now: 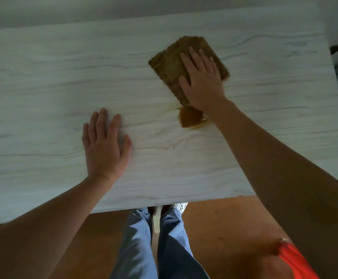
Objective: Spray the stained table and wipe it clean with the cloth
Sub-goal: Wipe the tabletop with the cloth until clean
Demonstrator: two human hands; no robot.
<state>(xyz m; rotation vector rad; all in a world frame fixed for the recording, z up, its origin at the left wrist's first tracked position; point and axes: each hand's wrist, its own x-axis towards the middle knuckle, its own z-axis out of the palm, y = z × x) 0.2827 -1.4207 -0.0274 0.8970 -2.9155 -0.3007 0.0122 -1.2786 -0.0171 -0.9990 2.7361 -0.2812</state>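
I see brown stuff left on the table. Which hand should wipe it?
The right hand: it already presses the cloth, just beyond the brown stain. The left hand lies flat, empty.

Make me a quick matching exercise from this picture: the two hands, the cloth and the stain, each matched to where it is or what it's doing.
Things:
1. left hand
2. right hand
3. cloth
4. stain

States:
A. brown patch on the table beside the right wrist
B. flat on bare tabletop
C. pressing on the cloth
D. folded, under a palm

Pairs: 1-B, 2-C, 3-D, 4-A
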